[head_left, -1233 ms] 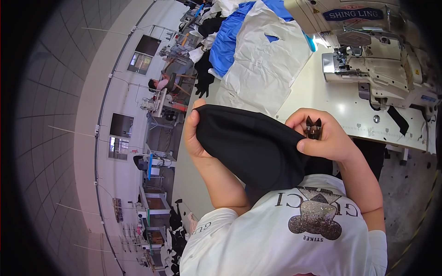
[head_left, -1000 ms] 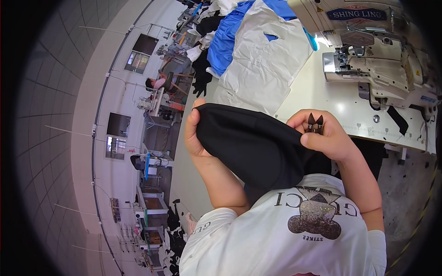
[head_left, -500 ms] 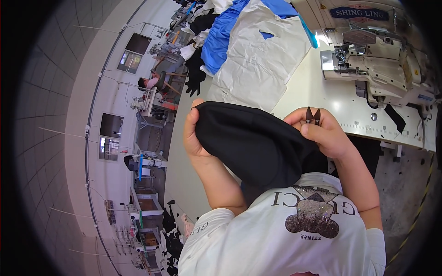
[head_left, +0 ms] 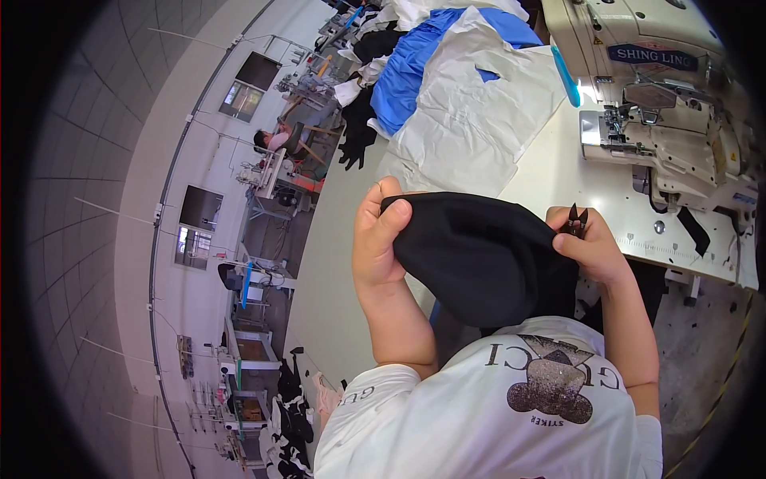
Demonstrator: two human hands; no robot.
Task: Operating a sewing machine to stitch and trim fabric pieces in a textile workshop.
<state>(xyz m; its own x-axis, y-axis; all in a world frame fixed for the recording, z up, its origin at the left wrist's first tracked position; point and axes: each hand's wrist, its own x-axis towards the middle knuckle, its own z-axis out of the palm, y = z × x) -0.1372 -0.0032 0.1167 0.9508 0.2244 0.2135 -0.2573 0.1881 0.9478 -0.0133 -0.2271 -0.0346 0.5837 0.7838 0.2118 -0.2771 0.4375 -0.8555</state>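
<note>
Stretched between my two hands is a piece of black fabric (head_left: 471,255), lifted above the near side of the table and hanging in front of my shirt. My left hand (head_left: 381,231) pinches its left end, thumb on top. At the other end my right hand (head_left: 590,243) grips the fabric's edge between thumb and fingers. Small dark thread snips (head_left: 575,219) also sit in my right hand, with their two pointed blades sticking up apart. The handles are hidden by the palm and fingers.
A sewing machine (head_left: 662,120) stands at the right on the white table (head_left: 542,172). Beyond my hands lie a crumpled white sheet (head_left: 479,104) and blue cloth (head_left: 399,88). A black fabric strip (head_left: 692,231) lies beside the machine. Far left, a person (head_left: 275,140) sits among other machines.
The fabric's left end has come nearer my right hand, and my left thumb now lies over it. The whole scene has shifted slightly rightward in view.
</note>
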